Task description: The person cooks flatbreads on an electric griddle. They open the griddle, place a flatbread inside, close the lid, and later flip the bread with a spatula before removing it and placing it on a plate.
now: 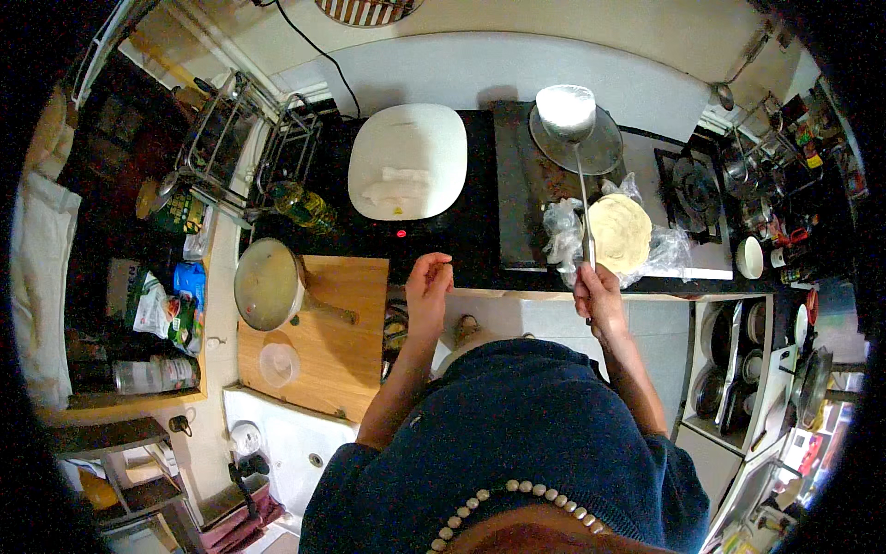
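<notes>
Cramped kitchen, black countertop (pixel 461 231) running along a pale back wall, racks and pans crowding both ends.

Right hand (pixel 598 294) at the counter's front edge, closed around the thin handle of a long metal spatula (pixel 580 175). Broad shiny blade (pixel 565 109) reaches the far edge, poised over a round grey metal griddle pan (pixel 577 143); touching or just above, cannot tell.

Just beside the handle: flat round disc of pale dough (pixel 620 233) lying on crumpled clear plastic wrap (pixel 563 233), near the front edge, right of centre.

Left hand (pixel 429 282) at the front edge, centre, fingers loosely curled, holding nothing visible.

Further left: white rounded-square lidded appliance (pixel 408 162) at the back edge; yellow oil bottle (pixel 303 205) beside it; wooden cutting board (pixel 323 342) at the left, carrying a steel saucepan of pale liquid (pixel 268 284) and a small clear plastic cup (pixel 279 364).

Risks, as judged: the grip sits far back on a long handle, so the blade may wobble. Plastic wrap lies close to the cooking plate (pixel 526 185); heat could soften it.
</notes>
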Available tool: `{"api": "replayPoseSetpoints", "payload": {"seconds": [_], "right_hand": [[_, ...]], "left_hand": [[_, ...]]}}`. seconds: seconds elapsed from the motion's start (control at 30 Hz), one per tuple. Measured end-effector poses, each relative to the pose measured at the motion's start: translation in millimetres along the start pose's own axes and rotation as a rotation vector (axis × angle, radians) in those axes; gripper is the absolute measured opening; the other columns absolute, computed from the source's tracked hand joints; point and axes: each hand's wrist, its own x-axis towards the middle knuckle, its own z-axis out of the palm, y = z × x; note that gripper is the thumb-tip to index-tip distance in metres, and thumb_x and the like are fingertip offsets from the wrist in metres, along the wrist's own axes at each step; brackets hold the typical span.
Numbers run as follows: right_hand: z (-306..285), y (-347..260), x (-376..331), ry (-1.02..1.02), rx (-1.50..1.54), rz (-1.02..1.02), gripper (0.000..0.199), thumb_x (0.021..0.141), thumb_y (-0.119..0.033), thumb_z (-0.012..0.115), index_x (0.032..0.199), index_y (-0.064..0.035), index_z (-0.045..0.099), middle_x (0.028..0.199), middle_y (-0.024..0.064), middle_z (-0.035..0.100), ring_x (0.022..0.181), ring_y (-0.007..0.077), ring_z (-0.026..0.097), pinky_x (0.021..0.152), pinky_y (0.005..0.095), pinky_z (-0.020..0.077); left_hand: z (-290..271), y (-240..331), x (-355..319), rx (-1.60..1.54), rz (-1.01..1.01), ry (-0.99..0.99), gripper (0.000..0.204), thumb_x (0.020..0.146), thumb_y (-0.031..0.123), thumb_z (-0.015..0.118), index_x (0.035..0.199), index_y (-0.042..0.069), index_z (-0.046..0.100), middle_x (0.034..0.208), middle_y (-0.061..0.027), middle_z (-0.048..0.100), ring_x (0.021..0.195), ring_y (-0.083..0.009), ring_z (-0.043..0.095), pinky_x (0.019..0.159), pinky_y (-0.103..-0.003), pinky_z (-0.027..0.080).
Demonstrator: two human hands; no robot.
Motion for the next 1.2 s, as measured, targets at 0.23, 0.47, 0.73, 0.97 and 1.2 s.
{"api": "replayPoseSetpoints", "payload": {"seconds": [0.23, 0.47, 0.73, 0.97, 1.2], "right_hand": [[29, -4, 5, 0.013, -0.076, -0.108, 0.032, 0.095, -0.035, 0.046, 0.084, -0.0058, 0.052, 0.054, -0.0023, 0.041, 0.037, 0.0065, 0.031, 0.033, 0.0222, 0.0234], [29, 4, -8, 0.024, -0.041, -0.089, 0.031, 0.095, -0.033, 0.048, 0.081, -0.0052, 0.051, 0.054, -0.0018, 0.042, 0.04, 0.0069, 0.035, 0.035, 0.0225, 0.0258], [16, 3, -14, 0.04, -0.009, -0.067, 0.032, 0.094, -0.037, 0.049, 0.083, -0.0067, 0.051, 0.057, -0.0025, 0.043, 0.044, 0.006, 0.036, 0.035, 0.0214, 0.027], [6, 3, -18, 0.085, -0.027, -0.046, 0.031, 0.094, -0.036, 0.049, 0.081, -0.0068, 0.05, 0.055, -0.0024, 0.042, 0.042, 0.0061, 0.035, 0.035, 0.0223, 0.027], [-3, 22, -5, 0.102, -0.081, -0.063, 0.034, 0.094, -0.037, 0.048, 0.085, -0.0042, 0.051, 0.059, -0.0014, 0.042, 0.043, 0.0062, 0.036, 0.036, 0.0218, 0.029]], "left_hand": [[-19, 2, 4, -0.044, -0.063, 0.036, 0.01, 0.089, 0.006, 0.05, 0.097, 0.004, 0.056, 0.07, 0.0006, 0.048, 0.061, -0.007, 0.044, 0.055, -0.022, 0.036], [-14, 1, 9, -0.175, -0.054, 0.047, 0.011, 0.09, 0.013, 0.051, 0.093, 0.002, 0.053, 0.07, -0.0004, 0.047, 0.061, -0.0081, 0.042, 0.056, -0.023, 0.037], [-1, 8, 13, -0.177, -0.056, -0.02, 0.008, 0.09, 0.01, 0.051, 0.092, 0.002, 0.052, 0.068, -0.0001, 0.044, 0.061, -0.0083, 0.04, 0.056, -0.023, 0.036], [11, 2, 13, -0.234, -0.091, -0.024, 0.008, 0.09, 0.01, 0.052, 0.092, 0.003, 0.052, 0.068, 0.0001, 0.044, 0.061, -0.0087, 0.04, 0.058, -0.023, 0.036], [9, -3, 11, -0.133, -0.031, -0.026, 0.01, 0.091, 0.014, 0.05, 0.093, 0.004, 0.051, 0.071, -0.0006, 0.044, 0.065, -0.01, 0.039, 0.061, -0.025, 0.036]]}}
